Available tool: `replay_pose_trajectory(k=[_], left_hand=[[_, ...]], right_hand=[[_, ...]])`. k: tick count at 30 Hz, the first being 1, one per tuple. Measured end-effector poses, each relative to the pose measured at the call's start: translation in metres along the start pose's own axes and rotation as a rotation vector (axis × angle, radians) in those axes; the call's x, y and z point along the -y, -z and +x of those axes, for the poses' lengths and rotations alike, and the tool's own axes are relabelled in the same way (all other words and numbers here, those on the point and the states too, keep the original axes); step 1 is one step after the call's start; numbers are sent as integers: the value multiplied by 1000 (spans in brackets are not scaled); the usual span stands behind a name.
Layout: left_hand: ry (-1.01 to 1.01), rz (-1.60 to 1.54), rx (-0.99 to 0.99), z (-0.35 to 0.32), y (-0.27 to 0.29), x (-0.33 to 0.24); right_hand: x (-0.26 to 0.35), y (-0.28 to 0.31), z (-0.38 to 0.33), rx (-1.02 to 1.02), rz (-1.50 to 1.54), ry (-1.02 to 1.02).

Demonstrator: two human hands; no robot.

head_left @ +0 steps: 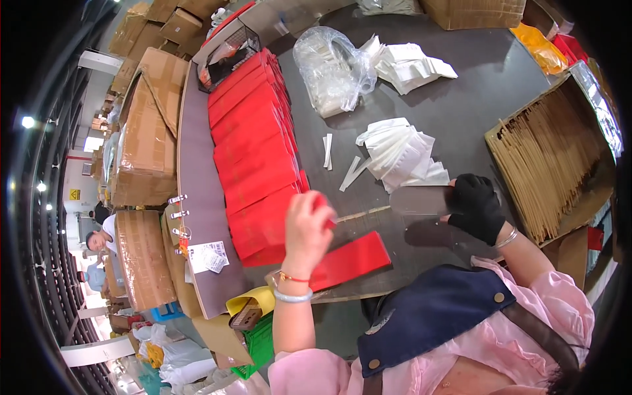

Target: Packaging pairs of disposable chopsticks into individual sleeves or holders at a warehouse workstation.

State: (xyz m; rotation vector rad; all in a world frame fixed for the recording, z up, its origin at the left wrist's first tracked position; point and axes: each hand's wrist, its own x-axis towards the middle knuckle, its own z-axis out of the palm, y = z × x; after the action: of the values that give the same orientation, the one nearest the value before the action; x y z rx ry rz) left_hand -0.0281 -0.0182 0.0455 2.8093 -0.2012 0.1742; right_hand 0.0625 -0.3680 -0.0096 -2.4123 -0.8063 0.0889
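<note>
Left hand (pixel 308 220) pinches red sleeve (pixel 349 260); gloved right hand (pixel 477 205) grips fan blade (pixel 421 199) beside it. Blade may snag, tearing sleeve.

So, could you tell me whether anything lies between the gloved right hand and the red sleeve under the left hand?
Nothing visible blocks it. Between the right hand, which holds a grey flat piece, and the red sleeve at the left hand lies only bare dark table.
</note>
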Motion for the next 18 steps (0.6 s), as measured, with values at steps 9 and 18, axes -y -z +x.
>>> replay_pose_trajectory(k=[9, 18], left_hand=[[697, -31, 7, -68, -120, -69], [638, -209, -62, -68, -125, -62]], right_hand=[[20, 2, 3, 189, -124, 132], [36, -67, 6, 416, -69, 303]])
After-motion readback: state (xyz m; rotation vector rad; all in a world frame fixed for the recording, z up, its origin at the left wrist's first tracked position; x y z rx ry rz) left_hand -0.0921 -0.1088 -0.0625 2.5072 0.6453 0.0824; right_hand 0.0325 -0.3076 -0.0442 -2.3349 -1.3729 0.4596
